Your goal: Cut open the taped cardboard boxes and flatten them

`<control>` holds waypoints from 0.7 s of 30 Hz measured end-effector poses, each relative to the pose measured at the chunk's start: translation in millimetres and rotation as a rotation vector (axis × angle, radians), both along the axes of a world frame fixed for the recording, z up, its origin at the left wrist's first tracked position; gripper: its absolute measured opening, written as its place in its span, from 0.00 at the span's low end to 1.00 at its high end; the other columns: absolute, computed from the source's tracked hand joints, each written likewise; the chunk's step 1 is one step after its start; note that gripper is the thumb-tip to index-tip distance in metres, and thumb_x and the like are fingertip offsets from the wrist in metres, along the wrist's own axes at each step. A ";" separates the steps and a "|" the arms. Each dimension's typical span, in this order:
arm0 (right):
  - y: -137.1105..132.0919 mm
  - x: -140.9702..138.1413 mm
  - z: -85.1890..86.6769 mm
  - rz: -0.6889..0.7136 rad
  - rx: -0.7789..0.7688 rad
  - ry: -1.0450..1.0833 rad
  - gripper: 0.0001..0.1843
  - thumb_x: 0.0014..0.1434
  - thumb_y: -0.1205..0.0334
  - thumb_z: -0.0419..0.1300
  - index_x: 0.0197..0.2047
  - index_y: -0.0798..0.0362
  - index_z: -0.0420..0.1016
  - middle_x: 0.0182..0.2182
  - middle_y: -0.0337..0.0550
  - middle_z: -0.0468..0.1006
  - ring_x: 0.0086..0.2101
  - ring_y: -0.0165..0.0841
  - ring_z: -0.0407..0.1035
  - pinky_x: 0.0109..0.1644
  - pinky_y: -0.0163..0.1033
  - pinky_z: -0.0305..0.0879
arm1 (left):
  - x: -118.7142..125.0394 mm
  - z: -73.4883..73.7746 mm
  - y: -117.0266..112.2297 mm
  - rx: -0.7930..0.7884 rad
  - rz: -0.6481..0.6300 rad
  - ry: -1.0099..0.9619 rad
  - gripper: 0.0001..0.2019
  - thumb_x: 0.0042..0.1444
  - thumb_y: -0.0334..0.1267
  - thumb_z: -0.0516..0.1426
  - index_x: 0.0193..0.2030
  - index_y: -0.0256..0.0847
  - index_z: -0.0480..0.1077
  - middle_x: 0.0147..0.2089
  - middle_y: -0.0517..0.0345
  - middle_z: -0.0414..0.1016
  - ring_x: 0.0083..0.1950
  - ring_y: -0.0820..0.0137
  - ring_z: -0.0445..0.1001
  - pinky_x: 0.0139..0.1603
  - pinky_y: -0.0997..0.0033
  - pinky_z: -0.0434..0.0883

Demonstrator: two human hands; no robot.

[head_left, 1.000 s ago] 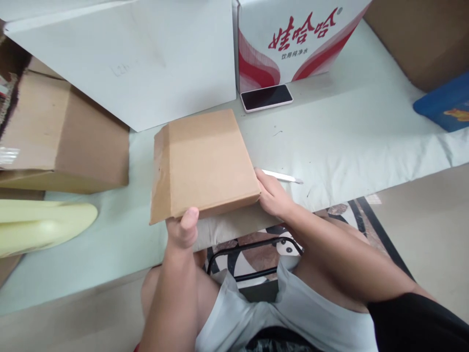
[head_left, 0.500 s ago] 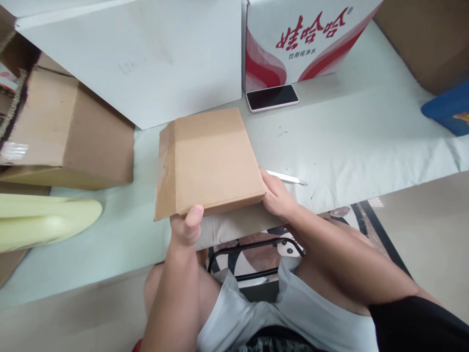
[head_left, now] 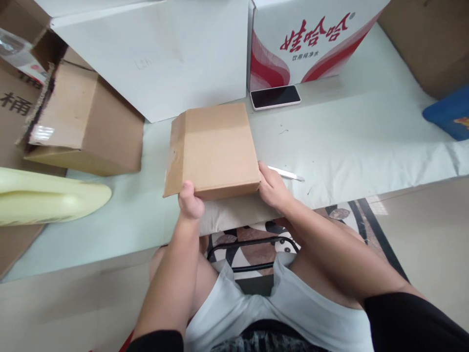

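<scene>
A flat brown cardboard box [head_left: 222, 146] is in front of me over the pale green tablecloth, with a taped flap along its left side. My left hand [head_left: 191, 201] grips its near left corner, the thumb on the edge and the other fingers hidden beneath. Against the near right corner, my right hand [head_left: 271, 187] is closed round the side; its fingertips are partly out of sight. Just beyond the right hand lies a slim silver-white tool [head_left: 287, 174], perhaps a utility knife, partly covered by that hand.
Behind the box stand a large white carton [head_left: 157, 58] and a red-and-white water carton [head_left: 311, 44], with a phone [head_left: 275, 97] before it. An opened cardboard box [head_left: 113, 127] and a pale yellow object [head_left: 54, 198] are at left. A blue container [head_left: 449, 113] sits at right.
The view has shifted a little, showing more at the left. The cardboard box lies flatter, its near edge farther from me, and both hands have gone along with it.
</scene>
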State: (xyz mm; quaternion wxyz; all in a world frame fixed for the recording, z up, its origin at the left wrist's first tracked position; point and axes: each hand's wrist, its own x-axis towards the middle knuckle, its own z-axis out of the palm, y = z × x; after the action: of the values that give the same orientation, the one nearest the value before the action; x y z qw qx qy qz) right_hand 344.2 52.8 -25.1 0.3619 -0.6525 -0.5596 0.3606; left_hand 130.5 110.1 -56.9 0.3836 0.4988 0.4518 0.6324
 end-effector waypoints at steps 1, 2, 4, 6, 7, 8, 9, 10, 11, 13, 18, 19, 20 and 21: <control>0.0 0.6 -0.3 -0.007 0.003 -0.003 0.16 0.68 0.47 0.43 0.35 0.46 0.61 0.32 0.44 0.74 0.36 0.42 0.68 0.44 0.47 0.63 | -0.5 -3.1 0.4 -0.020 -0.003 0.016 0.39 0.52 0.69 0.55 0.61 0.43 0.73 0.66 0.47 0.73 0.76 0.53 0.60 0.76 0.57 0.58; -0.1 1.1 -0.3 -0.007 0.004 -0.007 0.16 0.68 0.47 0.43 0.34 0.46 0.59 0.31 0.43 0.73 0.35 0.41 0.67 0.43 0.47 0.63 | -1.2 -6.1 0.5 -0.035 -0.003 0.029 0.40 0.52 0.69 0.55 0.62 0.42 0.73 0.66 0.47 0.73 0.76 0.52 0.60 0.76 0.57 0.58; -0.3 1.6 0.1 0.002 0.012 -0.010 0.16 0.68 0.48 0.43 0.32 0.46 0.58 0.29 0.42 0.71 0.33 0.40 0.66 0.41 0.46 0.62 | -2.6 -10.8 -0.2 -0.041 0.016 0.032 0.41 0.52 0.70 0.54 0.63 0.42 0.72 0.66 0.46 0.72 0.76 0.52 0.60 0.76 0.57 0.58; -0.6 1.3 1.1 0.016 0.029 0.000 0.16 0.68 0.49 0.44 0.31 0.46 0.57 0.28 0.41 0.69 0.32 0.39 0.65 0.40 0.44 0.60 | -3.1 -12.8 -1.9 -0.031 0.053 0.017 0.41 0.54 0.70 0.52 0.64 0.42 0.72 0.67 0.47 0.72 0.77 0.52 0.59 0.77 0.57 0.57; -0.8 1.0 1.6 0.020 0.037 0.007 0.16 0.68 0.50 0.44 0.30 0.46 0.56 0.27 0.40 0.68 0.32 0.38 0.65 0.40 0.44 0.60 | -2.9 -12.6 -3.0 -0.019 0.078 0.007 0.40 0.55 0.69 0.51 0.64 0.42 0.71 0.67 0.47 0.72 0.77 0.53 0.58 0.77 0.58 0.56; -1.0 0.6 2.3 0.025 0.041 0.015 0.17 0.68 0.50 0.43 0.29 0.46 0.55 0.26 0.39 0.67 0.31 0.37 0.64 0.39 0.43 0.59 | -2.3 -11.4 -3.8 -0.005 0.101 0.000 0.39 0.56 0.68 0.50 0.64 0.42 0.71 0.67 0.48 0.72 0.77 0.54 0.58 0.77 0.58 0.55; -1.2 0.2 3.0 0.036 0.040 0.025 0.18 0.69 0.50 0.43 0.28 0.47 0.55 0.26 0.38 0.66 0.30 0.36 0.64 0.38 0.43 0.58 | -1.2 -9.3 -4.4 0.010 0.123 -0.007 0.38 0.56 0.68 0.50 0.64 0.43 0.71 0.67 0.48 0.72 0.77 0.55 0.58 0.78 0.59 0.55; -1.4 -0.2 3.9 0.053 0.035 0.038 0.18 0.69 0.50 0.43 0.28 0.47 0.56 0.25 0.38 0.66 0.30 0.36 0.64 0.38 0.42 0.58 | 0.5 -6.3 -4.5 0.021 0.142 -0.017 0.38 0.56 0.67 0.51 0.64 0.42 0.71 0.67 0.48 0.72 0.77 0.55 0.58 0.78 0.60 0.55; -1.7 -0.4 4.8 0.074 0.029 0.054 0.18 0.68 0.52 0.43 0.27 0.47 0.57 0.25 0.38 0.66 0.30 0.35 0.64 0.39 0.42 0.58 | 2.7 -2.6 -4.1 0.027 0.156 -0.030 0.37 0.56 0.66 0.51 0.64 0.42 0.71 0.66 0.48 0.72 0.77 0.55 0.58 0.77 0.60 0.55; -2.2 -0.7 6.8 0.111 0.028 0.092 0.16 0.67 0.55 0.45 0.28 0.48 0.61 0.27 0.38 0.69 0.32 0.35 0.66 0.40 0.42 0.59 | 8.7 6.8 -1.8 0.019 0.169 -0.098 0.37 0.56 0.65 0.49 0.63 0.42 0.72 0.65 0.48 0.74 0.76 0.56 0.60 0.76 0.59 0.58; -5.5 -2.4 9.2 0.044 0.170 0.090 0.07 0.61 0.60 0.50 0.32 0.48 0.66 0.31 0.40 0.74 0.35 0.36 0.68 0.41 0.43 0.63 | 22.3 34.1 5.6 0.008 0.130 -0.148 0.35 0.55 0.61 0.47 0.62 0.44 0.73 0.62 0.50 0.76 0.73 0.55 0.65 0.69 0.58 0.68; -6.4 -2.8 9.0 0.030 0.214 0.083 0.06 0.61 0.60 0.51 0.34 0.48 0.68 0.33 0.41 0.75 0.36 0.36 0.69 0.42 0.43 0.64 | 23.5 39.1 6.4 0.026 0.132 -0.161 0.34 0.55 0.60 0.47 0.61 0.44 0.74 0.62 0.50 0.76 0.72 0.55 0.65 0.68 0.56 0.69; -7.4 -3.2 8.7 0.020 0.253 0.076 0.06 0.61 0.60 0.52 0.37 0.48 0.70 0.35 0.42 0.77 0.38 0.37 0.70 0.43 0.44 0.66 | 24.0 43.3 6.8 0.047 0.132 -0.188 0.33 0.54 0.58 0.48 0.60 0.44 0.74 0.61 0.50 0.77 0.72 0.54 0.65 0.68 0.55 0.69; -8.4 -3.5 8.3 0.011 0.282 0.068 0.08 0.61 0.60 0.52 0.40 0.48 0.72 0.37 0.43 0.78 0.40 0.37 0.71 0.45 0.45 0.67 | 24.0 46.5 6.9 0.066 0.129 -0.224 0.31 0.54 0.55 0.49 0.59 0.44 0.75 0.61 0.50 0.77 0.72 0.53 0.65 0.68 0.53 0.69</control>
State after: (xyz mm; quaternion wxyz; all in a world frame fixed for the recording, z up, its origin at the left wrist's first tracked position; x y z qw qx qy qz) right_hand 340.7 44.4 -16.8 0.4667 -0.5794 -0.5959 0.3023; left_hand 154.5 117.0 -10.3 0.3734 0.4073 0.4161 0.7222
